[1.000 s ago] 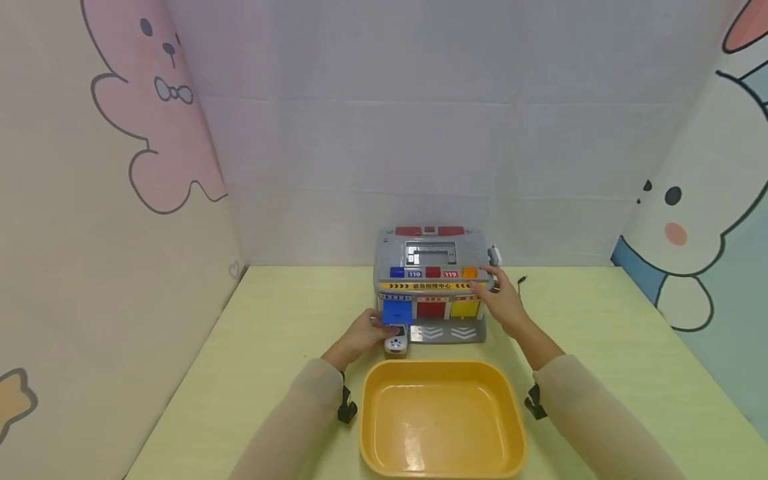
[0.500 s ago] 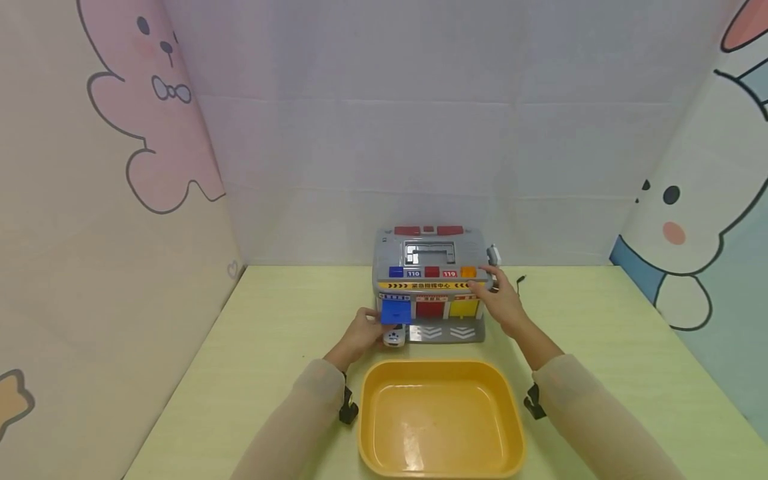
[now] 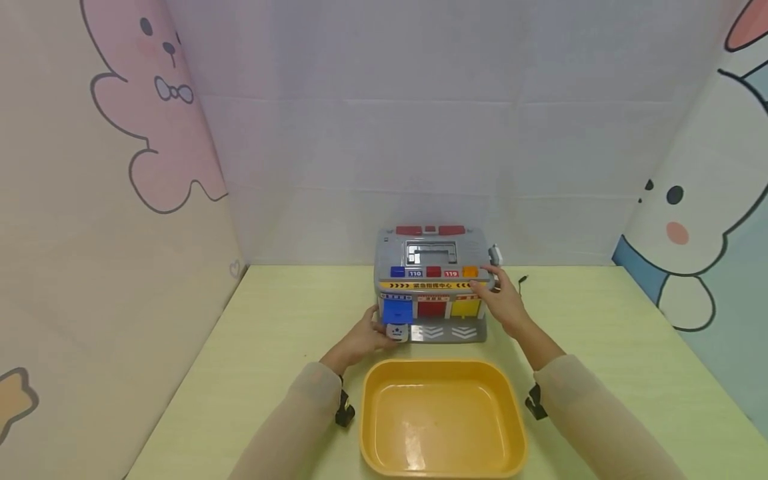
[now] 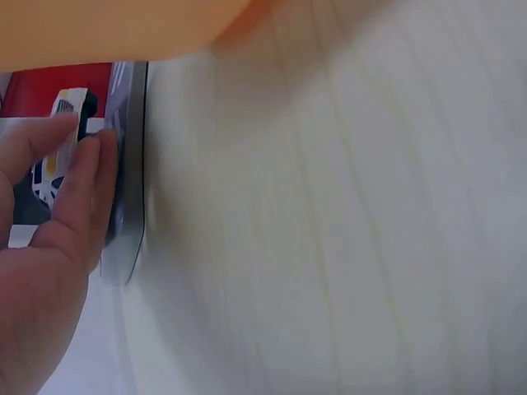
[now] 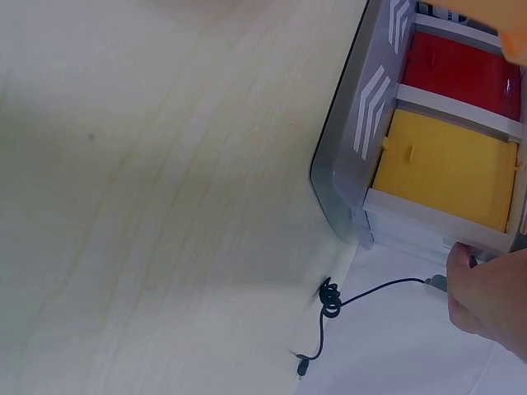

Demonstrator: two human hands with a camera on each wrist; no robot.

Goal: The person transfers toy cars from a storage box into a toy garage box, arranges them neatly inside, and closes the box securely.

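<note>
A grey toy emergency station point(image 3: 432, 252) with blue, red and yellow garage doors stands at the back of the table. At its left bay, under the raised blue door point(image 3: 397, 311), sits a white toy car point(image 3: 397, 333), mostly inside with its near end showing. My left hand point(image 3: 362, 340) holds this car from the left side; in the left wrist view several fingers point(image 4: 76, 193) lie around it. My right hand point(image 3: 505, 303) grips the station's upper right front edge. In the right wrist view its thumb point(image 5: 461, 262) is at the side wall by the yellow door point(image 5: 445, 169).
A yellow tray point(image 3: 443, 365) lies in front of the station, between the forearms. On the right, a black cable point(image 5: 329, 300) with a coiled part runs from the station's side. A pale wall point(image 3: 360, 133) rises close behind.
The left hand has pushed the toy car away from me into the left bay, and its fingers have shifted to the car's near end. The right hand stays on the station's edge.
</note>
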